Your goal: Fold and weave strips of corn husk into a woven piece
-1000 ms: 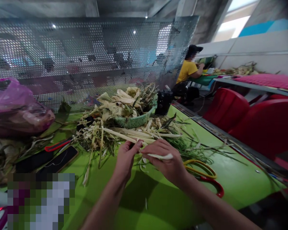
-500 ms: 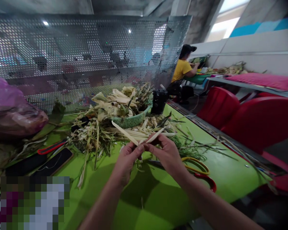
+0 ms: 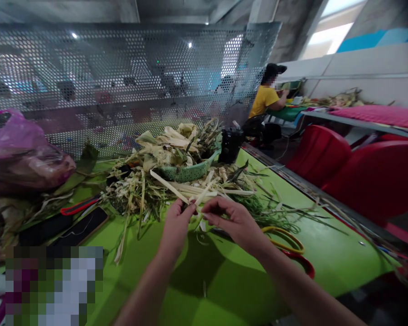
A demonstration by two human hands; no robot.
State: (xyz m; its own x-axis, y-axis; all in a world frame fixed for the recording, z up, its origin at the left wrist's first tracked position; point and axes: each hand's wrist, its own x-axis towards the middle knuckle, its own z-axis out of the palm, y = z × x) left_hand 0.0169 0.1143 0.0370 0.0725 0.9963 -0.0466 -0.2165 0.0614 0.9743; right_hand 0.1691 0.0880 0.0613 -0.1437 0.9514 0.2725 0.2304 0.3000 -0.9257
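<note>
My left hand [image 3: 177, 222] pinches two pale husk strips [image 3: 170, 185] where they cross in a V, their free ends pointing up and away from me. Just to the right, my right hand [image 3: 231, 222] is apart from the left, thumb and fingertips drawn close together. Whatever is between those fingertips is too small to make out. Small pale scraps hang below the left fingertips. Partly behind my right wrist lie scissors with yellow and red handles [image 3: 301, 246]. Beyond both hands, a green basket [image 3: 190, 172] is heaped with dry husks [image 3: 173, 149].
Loose leaf strips [image 3: 132, 194] cover the green table [image 3: 139, 280] around the basket. At left are a pink plastic bag [image 3: 23, 154], a red-edged cutter [image 3: 80, 206] and a dark phone [image 3: 80, 231]. A perforated metal screen stands behind. A person in yellow [image 3: 267, 99] sits at right.
My right hand has come away from the left hand, leaving a small gap. The right-hand strip now leans more upright in my left fingers. The view has shifted slightly left.
</note>
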